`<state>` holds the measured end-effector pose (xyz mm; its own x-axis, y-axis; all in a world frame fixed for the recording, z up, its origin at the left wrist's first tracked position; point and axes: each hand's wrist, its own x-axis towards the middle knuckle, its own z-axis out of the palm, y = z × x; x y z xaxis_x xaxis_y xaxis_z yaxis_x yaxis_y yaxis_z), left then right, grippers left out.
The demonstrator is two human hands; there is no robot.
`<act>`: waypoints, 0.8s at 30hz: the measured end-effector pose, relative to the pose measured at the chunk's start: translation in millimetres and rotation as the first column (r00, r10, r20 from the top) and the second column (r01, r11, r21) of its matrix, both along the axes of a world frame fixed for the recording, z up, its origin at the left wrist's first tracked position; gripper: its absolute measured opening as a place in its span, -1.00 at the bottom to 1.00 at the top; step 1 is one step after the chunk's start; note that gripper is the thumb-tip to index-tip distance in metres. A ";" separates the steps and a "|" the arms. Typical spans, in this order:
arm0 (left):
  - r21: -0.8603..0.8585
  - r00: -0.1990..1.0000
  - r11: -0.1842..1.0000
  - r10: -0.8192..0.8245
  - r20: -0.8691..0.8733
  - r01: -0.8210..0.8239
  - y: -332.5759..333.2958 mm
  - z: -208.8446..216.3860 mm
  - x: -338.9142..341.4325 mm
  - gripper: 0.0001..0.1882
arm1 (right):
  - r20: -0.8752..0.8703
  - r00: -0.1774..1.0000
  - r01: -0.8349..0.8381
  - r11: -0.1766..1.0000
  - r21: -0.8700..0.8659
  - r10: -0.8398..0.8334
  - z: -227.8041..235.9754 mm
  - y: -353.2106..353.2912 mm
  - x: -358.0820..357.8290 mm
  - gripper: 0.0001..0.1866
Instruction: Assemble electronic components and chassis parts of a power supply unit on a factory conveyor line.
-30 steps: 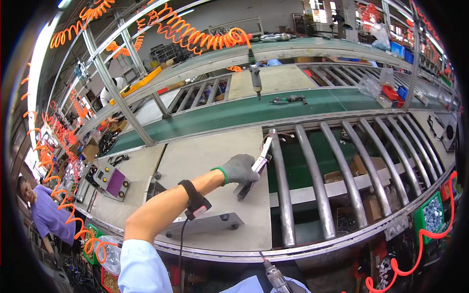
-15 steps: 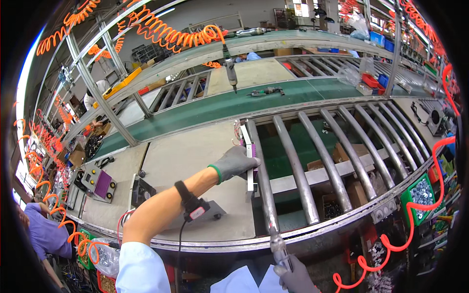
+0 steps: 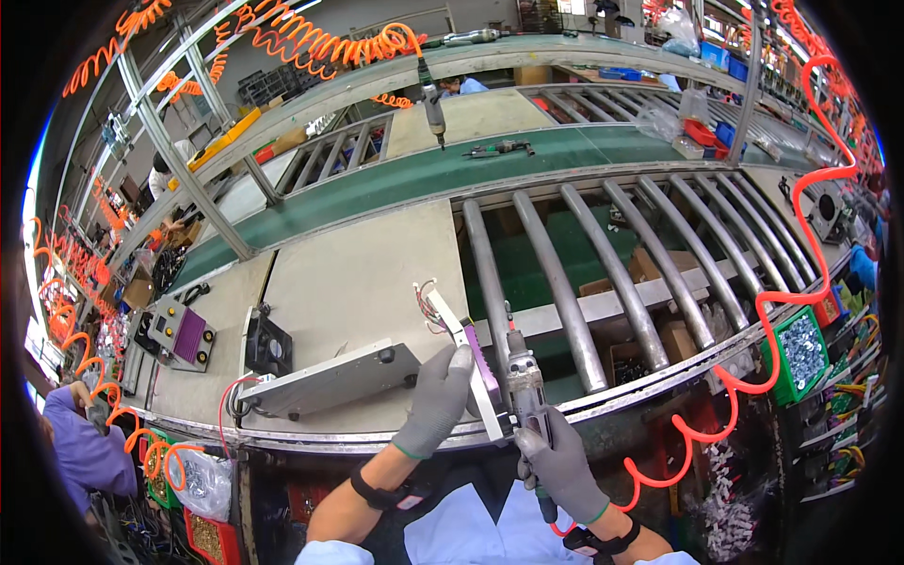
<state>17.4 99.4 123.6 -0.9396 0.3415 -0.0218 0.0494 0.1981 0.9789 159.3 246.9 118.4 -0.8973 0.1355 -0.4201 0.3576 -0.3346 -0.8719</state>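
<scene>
My left hand (image 3: 435, 400), in a grey glove, is closed on a narrow white panel (image 3: 452, 325) with a purple face (image 3: 483, 367). The panel is tilted, and thin wires (image 3: 431, 309) hang at its far end. My gloved right hand (image 3: 562, 461) grips a pneumatic screwdriver (image 3: 524, 372), its bit pointing away from me just right of the panel. Whether the tool touches the panel I cannot tell. Left of my left hand, a grey metal chassis (image 3: 330, 381) with small black feet rests on the bench, a black fan (image 3: 268, 344) by its far end.
Steel rollers (image 3: 565, 292) run to the right of the grey bench board (image 3: 363, 254). A finished-looking purple-and-grey box (image 3: 179, 331) stands at left. A red coiled hose (image 3: 692, 433) loops along the right. Another screwdriver (image 3: 432, 108) hangs above the green belt (image 3: 367, 193). A green screw bin (image 3: 800, 353) sits at right.
My left hand has drawn the panel nearer to me, off the roller's edge, and tilted it. The right hand has raised the screwdriver from the lower edge to beside the panel.
</scene>
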 end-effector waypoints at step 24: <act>0.252 0.993 0.961 0.119 0.008 -0.117 9.6 -11.9 18.1 -0.65 | -0.313 0.942 0.096 0.805 0.586 0.116 -12.5 -1.2 15.0 -0.41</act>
